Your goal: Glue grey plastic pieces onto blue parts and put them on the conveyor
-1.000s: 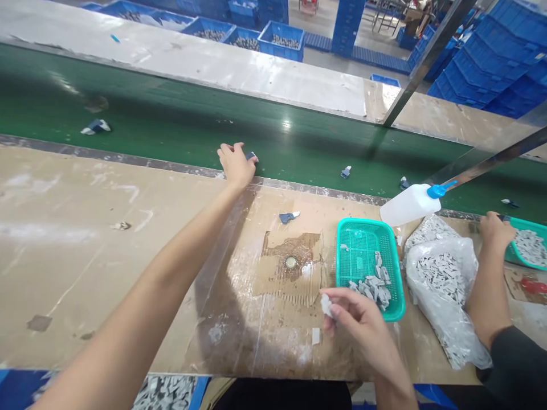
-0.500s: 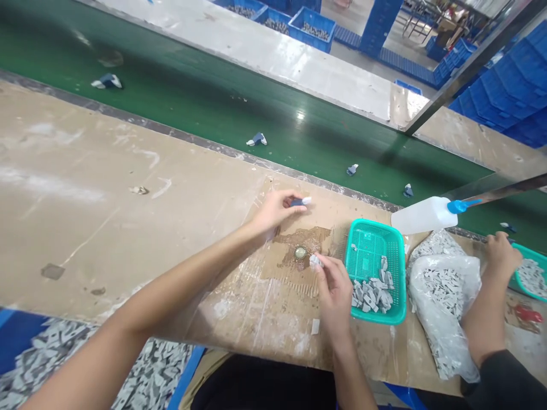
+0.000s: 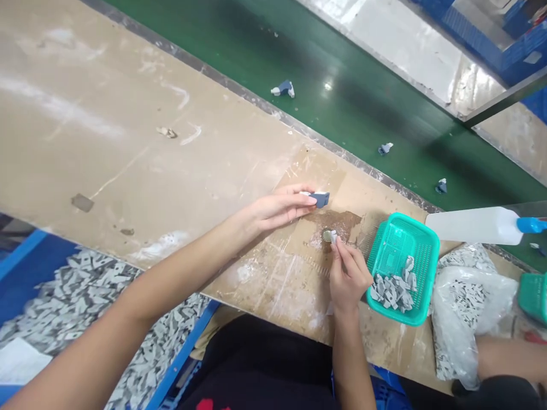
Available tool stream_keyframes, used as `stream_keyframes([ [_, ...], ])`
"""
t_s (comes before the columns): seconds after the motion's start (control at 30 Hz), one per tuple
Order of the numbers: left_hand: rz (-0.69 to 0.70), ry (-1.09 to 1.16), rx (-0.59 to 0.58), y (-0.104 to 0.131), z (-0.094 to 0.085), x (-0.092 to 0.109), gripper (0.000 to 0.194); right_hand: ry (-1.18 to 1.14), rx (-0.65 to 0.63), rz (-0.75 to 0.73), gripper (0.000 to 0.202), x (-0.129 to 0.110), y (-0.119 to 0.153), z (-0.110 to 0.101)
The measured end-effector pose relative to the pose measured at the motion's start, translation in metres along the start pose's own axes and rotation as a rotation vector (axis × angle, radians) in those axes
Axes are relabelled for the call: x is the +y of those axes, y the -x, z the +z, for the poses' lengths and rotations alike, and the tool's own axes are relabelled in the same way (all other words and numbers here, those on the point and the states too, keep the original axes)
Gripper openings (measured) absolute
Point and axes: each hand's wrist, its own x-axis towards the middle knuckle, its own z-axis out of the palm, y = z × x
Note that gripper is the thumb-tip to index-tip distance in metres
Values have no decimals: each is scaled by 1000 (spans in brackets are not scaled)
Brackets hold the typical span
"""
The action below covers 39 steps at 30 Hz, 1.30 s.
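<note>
My left hand [image 3: 284,206] is closed on a small dark-blue and white plastic part [image 3: 320,199], just above the table. Between the thumb and fingers of my right hand [image 3: 349,273] is a small light-grey plastic piece [image 3: 334,234]. Its tip is at a small round spot of liquid [image 3: 326,235] on a stained cardboard patch [image 3: 348,223]; whether it touches the liquid I cannot tell. To the right of that hand stands a green plastic basket [image 3: 431,267] with many loose grey pieces [image 3: 392,291] in it.
Beyond the table runs a green conveyor belt [image 3: 342,114] carrying several blue-and-white parts [image 3: 284,89]. A white squeeze bottle [image 3: 472,225] lies behind a plastic bag of grey pieces [image 3: 468,302]. Another person's arm [image 3: 513,359] is at the right. A blue crate [image 3: 175,378] of grey pieces sits lower left.
My right hand has brought the grey piece from beside the liquid spot to it. My left hand has turned, showing more of the blue part. The view has shifted and tilted.
</note>
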Motion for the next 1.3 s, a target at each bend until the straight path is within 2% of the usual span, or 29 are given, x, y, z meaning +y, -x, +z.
stream_keyframes([
  [0.13,-26,14,-101,4,-1,5,19,18,-9,-47,35,0,-1,4],
  [0.3,-77,2,-143,11,4,9,26,66,-27,-74,33,-1,-3,8],
  [0.47,-19,-35,-209,12,0,3,17,114,-35,-96,32,-2,-3,9],
  [0.7,162,-173,-101,12,0,-8,21,106,-63,-74,31,-2,-2,8],
  [0.8,164,-304,-68,15,2,-9,21,43,-19,-23,31,-5,-4,6],
  [0.9,156,-469,-53,18,4,-14,20,-74,39,150,25,-11,-6,0],
  [1.0,133,-528,-81,18,7,-24,23,-169,104,285,21,-17,-8,-8],
  [1.13,91,-504,-139,19,10,-34,22,-251,115,282,23,-24,-9,-14],
  [1.3,73,-478,-160,26,16,-35,19,-270,60,255,28,-28,-12,-14],
])
